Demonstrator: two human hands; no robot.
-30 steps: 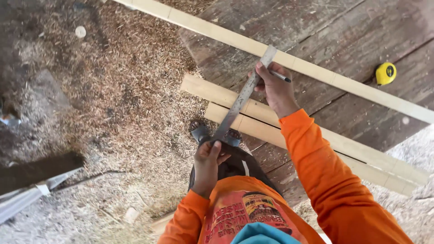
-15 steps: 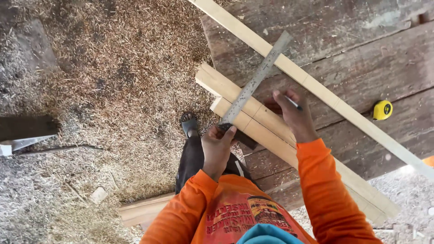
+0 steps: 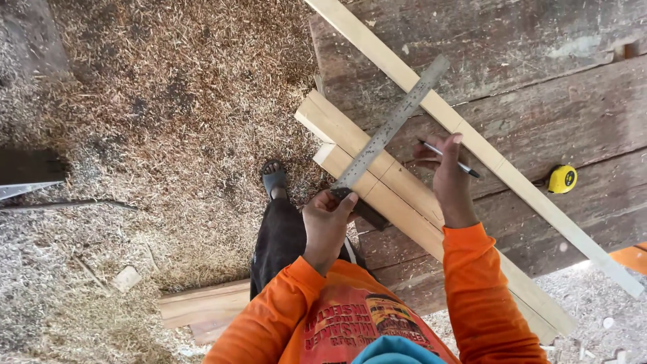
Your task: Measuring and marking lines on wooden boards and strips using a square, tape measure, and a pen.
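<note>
My left hand [image 3: 326,224] grips the dark handle end of a metal try square [image 3: 393,126], whose steel blade slants up and right across two short pale boards [image 3: 391,191] and a long thin wooden strip [image 3: 472,145]. All of them lie on a weathered plank bench [image 3: 539,87]. My right hand [image 3: 447,176] hovers over the boards just right of the blade, pinching a thin pencil [image 3: 450,159] that points toward the long strip. Both sleeves are orange.
A yellow tape measure [image 3: 561,178] lies on the bench at the right. Sawdust and shavings [image 3: 155,121] cover the ground at left. My sandalled foot [image 3: 273,180] stands by the bench edge. Offcut boards [image 3: 202,305] lie near my legs; a dark object [image 3: 30,168] shows at far left.
My right hand let go of the square's far end and drew back down to the boards with the pencil. The left hand shifted along the square's handle. The view swung left.
</note>
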